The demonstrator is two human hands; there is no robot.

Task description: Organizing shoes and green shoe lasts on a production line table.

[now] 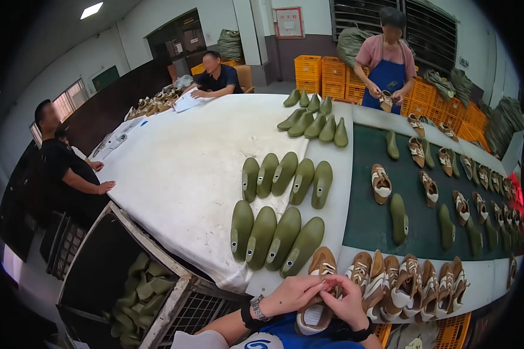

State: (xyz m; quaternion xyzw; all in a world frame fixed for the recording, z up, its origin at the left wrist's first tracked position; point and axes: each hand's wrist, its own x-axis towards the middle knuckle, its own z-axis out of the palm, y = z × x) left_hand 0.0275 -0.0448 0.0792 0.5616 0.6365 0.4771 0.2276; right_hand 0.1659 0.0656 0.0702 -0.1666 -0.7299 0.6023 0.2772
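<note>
A brown-and-white lace-up sneaker stands toe away at the near edge of the table, right in front of me. My left hand reaches across it from the left, fingers pinched together over the lacing. From the right, my right hand meets it with bent, closed fingers at the same spot. The fingertips hide most of the laces, so the exact part gripped is unclear. A row of similar sneakers stands just right of my hands. Green shoe lasts stand in rows beyond my left hand.
A green conveyor belt carries sneakers and lasts on the right. At its far end a person in a blue apron holds a shoe. Lower left, a framed bin contains lasts. Two people are by the white-covered table; orange crates are stacked behind.
</note>
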